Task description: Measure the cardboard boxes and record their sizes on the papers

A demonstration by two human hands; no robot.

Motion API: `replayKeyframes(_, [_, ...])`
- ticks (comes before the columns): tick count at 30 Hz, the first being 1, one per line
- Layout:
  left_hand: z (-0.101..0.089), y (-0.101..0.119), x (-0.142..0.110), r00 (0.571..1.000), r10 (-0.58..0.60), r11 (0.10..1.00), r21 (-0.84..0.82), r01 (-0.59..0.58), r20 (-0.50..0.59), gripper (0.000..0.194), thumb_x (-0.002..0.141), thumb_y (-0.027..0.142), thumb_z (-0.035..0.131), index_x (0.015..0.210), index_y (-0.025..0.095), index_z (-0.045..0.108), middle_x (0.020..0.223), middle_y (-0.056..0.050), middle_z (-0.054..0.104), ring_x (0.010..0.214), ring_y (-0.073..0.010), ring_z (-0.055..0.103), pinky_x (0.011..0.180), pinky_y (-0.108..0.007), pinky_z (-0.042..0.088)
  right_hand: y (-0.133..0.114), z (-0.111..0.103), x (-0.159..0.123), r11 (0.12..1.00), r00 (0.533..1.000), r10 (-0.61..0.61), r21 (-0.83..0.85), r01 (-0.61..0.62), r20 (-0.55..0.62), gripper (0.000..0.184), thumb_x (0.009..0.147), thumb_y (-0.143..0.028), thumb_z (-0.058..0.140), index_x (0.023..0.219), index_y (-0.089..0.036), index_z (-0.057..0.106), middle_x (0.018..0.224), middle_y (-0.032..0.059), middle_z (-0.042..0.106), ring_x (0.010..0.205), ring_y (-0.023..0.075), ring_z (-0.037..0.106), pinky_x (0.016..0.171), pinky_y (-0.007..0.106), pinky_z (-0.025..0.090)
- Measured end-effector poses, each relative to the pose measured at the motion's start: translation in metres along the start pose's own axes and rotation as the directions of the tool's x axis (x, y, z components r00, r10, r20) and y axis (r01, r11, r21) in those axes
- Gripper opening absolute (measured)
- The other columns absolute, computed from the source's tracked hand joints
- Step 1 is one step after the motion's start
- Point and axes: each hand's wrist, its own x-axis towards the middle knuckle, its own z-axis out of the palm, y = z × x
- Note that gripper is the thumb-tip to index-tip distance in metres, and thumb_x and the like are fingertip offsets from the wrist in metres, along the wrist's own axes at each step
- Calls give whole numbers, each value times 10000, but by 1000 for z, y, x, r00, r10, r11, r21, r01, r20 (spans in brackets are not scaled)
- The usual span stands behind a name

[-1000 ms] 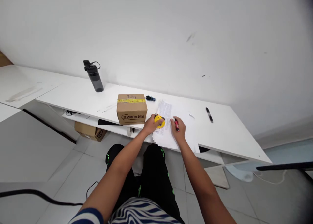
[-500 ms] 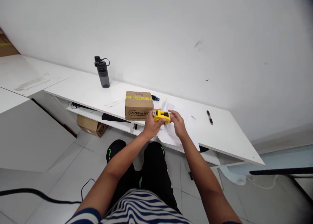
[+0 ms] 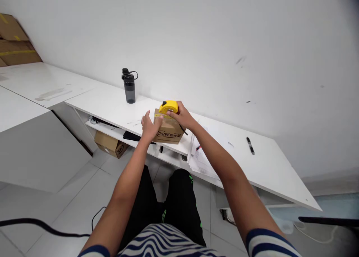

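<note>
My right hand (image 3: 183, 116) grips a yellow tape measure (image 3: 169, 106) above the top of a small cardboard box (image 3: 171, 128). Yellow tape and dark printing show on the box, which stands near the front edge of a white shelf. At the box's left side is my left hand (image 3: 150, 126), its fingers apart and its thumb by the box's upper edge. Whether that thumb touches the box I cannot tell. The right hand covers the box's back right corner.
A dark water bottle (image 3: 129, 86) stands against the wall. Loose white papers (image 3: 200, 158) lie right of the box, partly under my right forearm, and a black pen (image 3: 250, 146) farther right. Below, another cardboard box (image 3: 108, 143) sits at floor level.
The tape measure has gone from both hands into my right hand and has moved left over the box. My left hand has let go and shifted to the box's left side.
</note>
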Motion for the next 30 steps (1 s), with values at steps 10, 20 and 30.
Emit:
replayKeyframes(10, [18,-35,-4,983,49,923,-383,24,178,739,871,433,606,1524,314,282,1531,-59,432,1378,-255,448,1130,-402,380,4,18,34,902,933,175,-431,-23,316,474,830,-581,577,1107,-233,414,989,64,662,850,246,611,706,345,461])
replayKeyframes(20, [15,-24,-2,997,-8,970,-240,25,70,544,870,337,590,1387,169,552,1487,-90,507,1382,-250,456,1195,-366,303,15,-69,-6,859,900,328,-488,-158,288,442,760,-472,682,1056,-242,448,1040,57,666,907,242,614,696,323,464])
replayKeyframes(30, [21,-28,5,999,-1,965,-263,15,53,545,882,347,572,1396,169,544,1467,-88,531,1360,-248,482,1174,-363,340,16,-116,-57,812,869,467,-469,-348,164,427,721,-435,704,1015,-248,458,978,23,650,841,206,600,644,297,452])
